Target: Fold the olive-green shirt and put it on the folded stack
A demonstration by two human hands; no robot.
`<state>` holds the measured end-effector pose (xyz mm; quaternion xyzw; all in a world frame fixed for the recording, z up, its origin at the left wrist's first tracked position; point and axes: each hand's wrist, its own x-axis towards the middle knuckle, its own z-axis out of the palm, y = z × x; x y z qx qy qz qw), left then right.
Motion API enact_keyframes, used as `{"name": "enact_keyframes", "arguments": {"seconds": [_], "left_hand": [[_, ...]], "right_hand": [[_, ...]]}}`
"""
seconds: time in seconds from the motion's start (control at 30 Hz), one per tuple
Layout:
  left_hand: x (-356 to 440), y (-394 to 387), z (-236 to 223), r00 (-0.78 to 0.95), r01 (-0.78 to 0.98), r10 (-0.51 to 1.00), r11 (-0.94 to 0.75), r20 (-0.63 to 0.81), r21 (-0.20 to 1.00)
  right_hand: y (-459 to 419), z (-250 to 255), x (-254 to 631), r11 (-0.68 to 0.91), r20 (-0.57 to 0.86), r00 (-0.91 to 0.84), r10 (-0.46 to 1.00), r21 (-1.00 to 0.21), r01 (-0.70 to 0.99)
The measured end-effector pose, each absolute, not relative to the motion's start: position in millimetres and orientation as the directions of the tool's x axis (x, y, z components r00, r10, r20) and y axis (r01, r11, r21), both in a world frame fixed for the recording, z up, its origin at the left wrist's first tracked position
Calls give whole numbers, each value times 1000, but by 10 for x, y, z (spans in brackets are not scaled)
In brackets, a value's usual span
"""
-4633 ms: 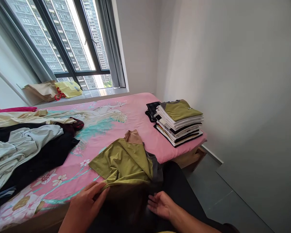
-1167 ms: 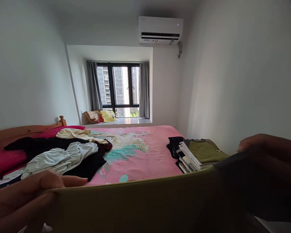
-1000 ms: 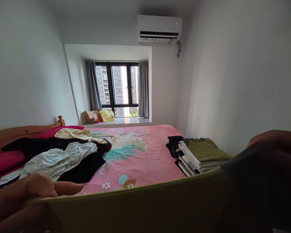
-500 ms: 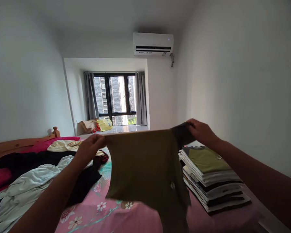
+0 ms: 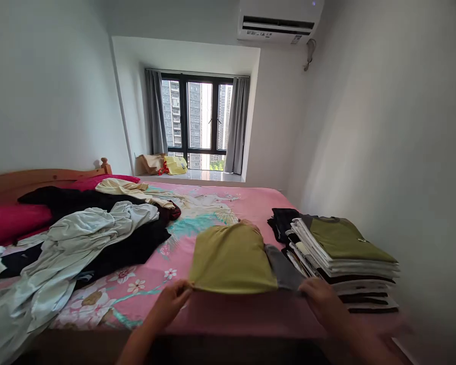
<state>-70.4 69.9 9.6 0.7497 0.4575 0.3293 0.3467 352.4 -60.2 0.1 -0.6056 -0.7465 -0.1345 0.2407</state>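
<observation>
An olive-green garment with a dark grey part, seemingly a T-shirt, stretches between my hands, its far part lying on the pink flowered bedspread. My left hand pinches its near left corner. At the near right, the grey end is gripped by my right hand. The edge between them is pulled fairly straight, close to the bed's near edge. Just beyond my right hand stands a stack of folded clothes, topped by a folded olive and grey shirt.
Loose clothes lie heaped on the left, among them a pale grey garment and black ones. Folded black clothes sit behind the stack. A wooden headboard borders the left; bags rest on the windowsill.
Both hands have come down with the olive T-shirt, which was held up in the air and now lies partly on the bed. The view has tilted downward.
</observation>
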Motion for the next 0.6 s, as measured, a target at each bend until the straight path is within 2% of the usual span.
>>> {"name": "enact_keyframes", "arguments": {"seconds": [0.07, 0.2, 0.3, 0.43, 0.6], "left_hand": [[-649, 491, -393, 390, 482, 916, -293, 98, 826], [-569, 167, -829, 343, 493, 929, -302, 137, 816], [-561, 82, -904, 319, 561, 942, -275, 103, 781], [-586, 19, -1030, 444, 555, 891, -188, -98, 810], [-525, -76, -1182, 477, 462, 796, 133, -373, 877]], "right_hand": [[-767, -580, 3534, 200, 465, -88, 881, -197, 960], [-1070, -1282, 3616, 172, 444, 2, 896, -352, 920], [-1179, -1455, 3718, 126, 493, 96, 865, -398, 909], [-1237, -1513, 3838, 59, 493, 153, 857, -388, 920], [-1293, -1580, 3867, -18, 435, 185, 881, -360, 933]]}}
